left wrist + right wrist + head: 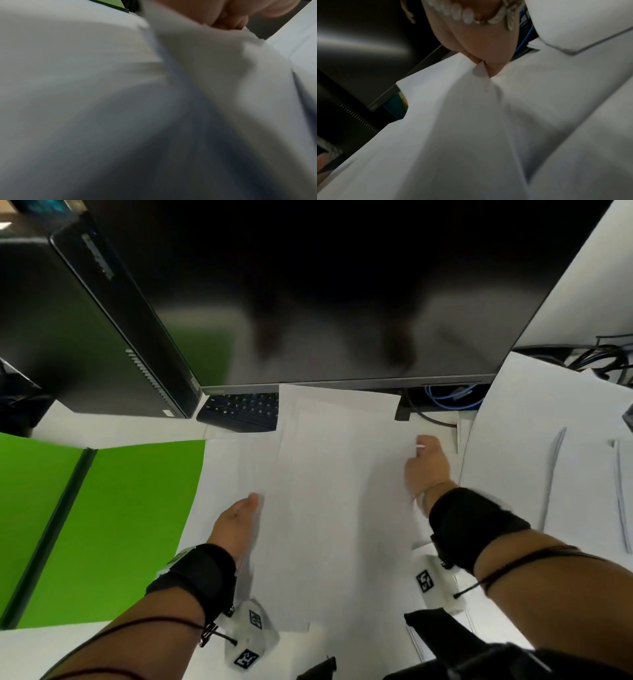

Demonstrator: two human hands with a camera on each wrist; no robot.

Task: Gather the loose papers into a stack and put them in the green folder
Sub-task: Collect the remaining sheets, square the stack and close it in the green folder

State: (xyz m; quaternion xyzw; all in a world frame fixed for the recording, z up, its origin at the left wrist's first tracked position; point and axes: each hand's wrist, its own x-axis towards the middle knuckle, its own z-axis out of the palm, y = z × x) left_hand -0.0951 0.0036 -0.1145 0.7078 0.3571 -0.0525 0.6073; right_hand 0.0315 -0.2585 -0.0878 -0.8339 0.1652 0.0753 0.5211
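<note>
A stack of white papers (335,491) lies lengthwise in the middle of the desk, its far end under the monitor. My left hand (239,522) holds its left edge, and the fingers (229,19) curl on the paper (205,54) in the left wrist view. My right hand (426,463) pinches the right edge near the far corner; its fingertips (488,60) squeeze the sheet (453,121). The green folder (120,525) lies open and flat at the left, just beside the stack. More loose sheets (531,440) lie curled at the right.
A black monitor (325,302) hangs low over the far end of the papers. A keyboard (243,409) pokes out beneath it, with a black computer tower (85,337) at the far left. Cables (599,361) and a blue cord (452,402) sit at the back right.
</note>
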